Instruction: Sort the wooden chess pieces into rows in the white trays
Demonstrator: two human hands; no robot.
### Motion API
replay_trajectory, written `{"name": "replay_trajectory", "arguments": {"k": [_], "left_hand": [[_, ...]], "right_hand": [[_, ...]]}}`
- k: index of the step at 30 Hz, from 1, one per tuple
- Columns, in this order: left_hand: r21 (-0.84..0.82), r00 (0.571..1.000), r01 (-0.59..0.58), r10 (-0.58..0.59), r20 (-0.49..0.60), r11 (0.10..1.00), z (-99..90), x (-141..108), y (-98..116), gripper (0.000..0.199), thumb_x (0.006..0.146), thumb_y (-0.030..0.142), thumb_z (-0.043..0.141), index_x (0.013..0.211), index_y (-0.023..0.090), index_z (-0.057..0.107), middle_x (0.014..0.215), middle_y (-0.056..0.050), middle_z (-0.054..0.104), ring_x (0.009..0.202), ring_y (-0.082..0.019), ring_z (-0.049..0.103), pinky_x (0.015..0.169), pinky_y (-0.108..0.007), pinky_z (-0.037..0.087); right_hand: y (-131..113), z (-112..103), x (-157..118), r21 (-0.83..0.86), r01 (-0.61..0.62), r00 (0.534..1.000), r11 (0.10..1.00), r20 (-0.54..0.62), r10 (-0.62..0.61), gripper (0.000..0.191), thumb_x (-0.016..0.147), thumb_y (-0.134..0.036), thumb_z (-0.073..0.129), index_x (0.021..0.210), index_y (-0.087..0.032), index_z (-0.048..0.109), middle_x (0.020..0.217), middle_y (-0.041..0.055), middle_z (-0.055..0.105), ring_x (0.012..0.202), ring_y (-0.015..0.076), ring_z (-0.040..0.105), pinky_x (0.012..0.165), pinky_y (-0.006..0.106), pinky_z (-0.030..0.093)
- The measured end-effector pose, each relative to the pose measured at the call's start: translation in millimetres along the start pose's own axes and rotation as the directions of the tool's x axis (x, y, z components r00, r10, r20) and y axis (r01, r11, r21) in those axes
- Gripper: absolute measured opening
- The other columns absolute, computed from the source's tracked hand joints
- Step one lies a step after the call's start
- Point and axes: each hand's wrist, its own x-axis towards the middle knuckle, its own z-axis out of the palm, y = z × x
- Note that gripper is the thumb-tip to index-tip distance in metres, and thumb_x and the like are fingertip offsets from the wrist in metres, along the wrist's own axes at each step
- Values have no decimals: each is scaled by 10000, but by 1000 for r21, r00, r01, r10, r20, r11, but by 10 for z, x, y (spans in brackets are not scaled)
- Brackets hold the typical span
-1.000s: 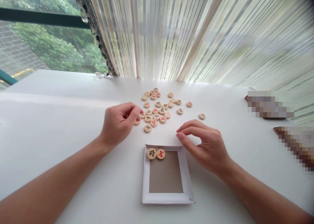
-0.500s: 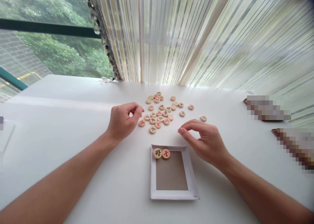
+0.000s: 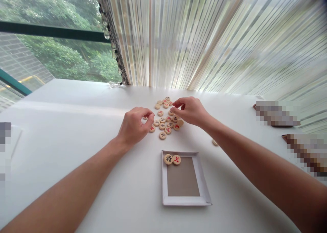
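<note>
Round wooden Chinese chess pieces (image 3: 162, 126) lie in a loose cluster on the white table, marked with red or black characters; a few show blank faces. My left hand (image 3: 136, 126) is at the cluster's left edge, thumb and forefinger pressed together; anything between them is hidden. Over the right side of the cluster is my right hand (image 3: 190, 110), its thumb and forefinger slightly apart above a black-marked piece (image 3: 171, 113). A shallow white box (image 3: 165, 178) holds a black-marked piece (image 3: 168, 159) and a red-marked piece (image 3: 176, 159) side by side at its far left corner.
One piece (image 3: 215, 142) lies apart beside my right forearm. Two brown-edged objects (image 3: 277, 114), (image 3: 304, 151), partly blurred out, are at the right. A string curtain (image 3: 173, 39) hangs behind the white table (image 3: 76, 124), with a window at the left.
My right hand has moved forward and left over the cluster, covering several pieces. My left hand has shifted slightly right. A piece now shows nearer me, beside the right forearm.
</note>
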Motion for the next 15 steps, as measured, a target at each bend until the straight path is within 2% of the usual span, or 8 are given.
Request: {"name": "replay_trajectory", "arguments": {"k": [4,11,13,15], "left_hand": [[8,1000,-19,19,8,1000,17,-5,-24,252,964,288,565,855,191,770,836,-71,789,828,-240,714,799,-351,524],[7,1000,-26,26,10,1000,44,-10,-55,243,961,261,570,846,181,768,814,-67,770,799,-232,698,766,-349,502],[5,1000,-28,28,8,1000,44,-9,-50,241,962,260,569,843,184,765,808,-65,767,793,-229,694,761,-344,498],[2,1000,-30,30,5,1000,43,-9,-42,240,963,260,569,840,186,761,804,-64,765,790,-227,693,762,-341,498]], "right_hand": [[-10,184,278,-38,5,999,999,36,-4,191,879,-337,770,866,-148,793,875,105,780,762,209,671,694,343,495],[-49,297,440,-115,31,992,993,124,-17,181,897,-323,786,880,-144,764,864,84,759,779,203,673,705,323,512],[-51,305,454,-142,37,986,989,166,-14,190,953,-331,762,932,-143,752,906,72,753,809,200,690,748,333,564],[-42,306,453,-161,38,980,986,199,-6,211,1017,-356,712,1065,-152,734,1046,70,749,886,198,713,805,359,611]]}}
